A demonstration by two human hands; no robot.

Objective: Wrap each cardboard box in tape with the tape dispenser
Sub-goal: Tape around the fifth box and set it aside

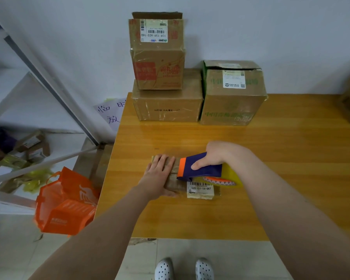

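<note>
Mid-wrap: the small flat box (200, 189) near the front edge.
At the back of the worktop (291, 158), four boxes (167, 110) look glossy with tape, likely done. The tape dispenser (202, 168) rests on the small one; the right hand (216, 156) grips its handle, the left hand (160, 174) presses flat on the box, fingers straight.

Arms reach forward: left grip (158, 175) flat, fingers straight; right grip (216, 156) curled round the tape dispenser (205, 172).
</note>
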